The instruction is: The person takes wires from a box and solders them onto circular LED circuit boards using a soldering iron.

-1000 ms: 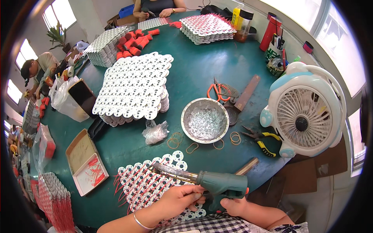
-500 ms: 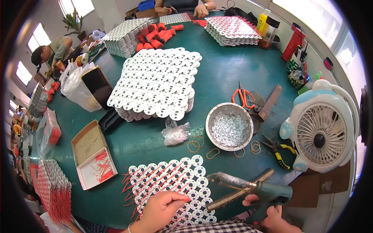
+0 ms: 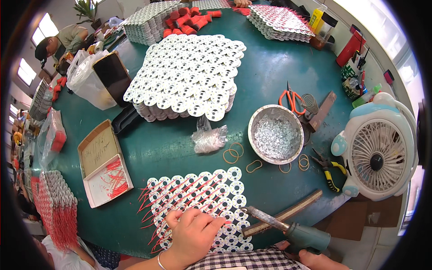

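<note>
A panel of small round white circuit boards [image 3: 234, 174] lies at the front of the table, with thin red wires [image 3: 155, 198] running slantwise across it. Over its lower right part is my left hand [image 3: 193, 234]. Its fingers are bent, and a bit of red wire shows at the index fingertip; the thumb is mostly hidden. My right hand [image 3: 312, 260], partly cut off by the lower edge, is closed round a green soldering gun [image 3: 308, 237]. The gun's metal tip points left, just above the panel's right edge. Beneath its barrel lies a long narrow bar [image 3: 288, 213].
Beyond the panel stand a bowl of silvery flakes [image 3: 275, 108], rubber bands [image 3: 254, 166] and a crumpled plastic bag [image 3: 210, 139]. A cardboard box [image 3: 127, 186] with red wires is left; pliers [image 3: 332, 173] and a fan [image 3: 378, 153] are right. A tall board stack [image 3: 184, 76] stands behind.
My left hand has turned palm-down, its fingers spreading farther over the panel. The soldering gun has dropped slightly, its tip lower beside the panel. The whole view has shifted a little.
</note>
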Tool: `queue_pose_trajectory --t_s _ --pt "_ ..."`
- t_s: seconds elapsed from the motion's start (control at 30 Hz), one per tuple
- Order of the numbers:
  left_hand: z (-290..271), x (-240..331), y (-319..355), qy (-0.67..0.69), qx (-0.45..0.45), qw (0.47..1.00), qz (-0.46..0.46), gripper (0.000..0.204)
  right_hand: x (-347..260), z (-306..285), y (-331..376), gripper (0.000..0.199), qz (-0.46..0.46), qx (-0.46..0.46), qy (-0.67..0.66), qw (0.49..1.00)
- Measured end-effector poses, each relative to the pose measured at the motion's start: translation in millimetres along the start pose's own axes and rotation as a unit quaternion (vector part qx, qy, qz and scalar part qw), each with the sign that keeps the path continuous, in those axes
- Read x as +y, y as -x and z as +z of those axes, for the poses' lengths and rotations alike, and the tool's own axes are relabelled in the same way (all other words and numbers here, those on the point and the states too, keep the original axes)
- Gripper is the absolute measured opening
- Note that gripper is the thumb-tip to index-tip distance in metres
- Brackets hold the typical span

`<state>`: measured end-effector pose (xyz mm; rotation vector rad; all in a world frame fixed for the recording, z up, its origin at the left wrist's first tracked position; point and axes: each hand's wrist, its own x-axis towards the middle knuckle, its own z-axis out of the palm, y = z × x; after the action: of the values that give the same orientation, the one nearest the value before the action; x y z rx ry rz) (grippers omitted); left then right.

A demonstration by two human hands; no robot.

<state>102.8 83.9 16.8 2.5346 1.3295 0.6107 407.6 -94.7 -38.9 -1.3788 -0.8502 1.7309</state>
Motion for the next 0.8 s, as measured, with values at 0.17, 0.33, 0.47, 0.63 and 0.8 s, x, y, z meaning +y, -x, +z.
queue_pose_trajectory --t_s 0.17,0.33,0.47,0.63,0.8 --pt "9 -2 12 -0.037 0.014 0.998 0.039 0.016 -27 18 -12 0.041 -0.104 0.03 0.009 0.994" --pt "11 -4 12 -0.029 0.027 0.998 0.043 0.014 -58 31 -28 0.041 -0.186 -0.038 0.226 0.955" --pt "12 -4 11 -0.019 0.021 0.999 0.039 0.015 -51 38 -33 0.047 -0.257 0.002 0.206 0.944" --pt "12 -5 11 -0.021 0.017 0.999 0.037 0.015 -64 39 -36 0.04 -0.209 -0.01 0.265 0.941" --pt "14 -6 10 -0.018 0.023 0.999 0.038 0.015 -75 45 -39 0.039 -0.23 0.004 0.309 0.923"
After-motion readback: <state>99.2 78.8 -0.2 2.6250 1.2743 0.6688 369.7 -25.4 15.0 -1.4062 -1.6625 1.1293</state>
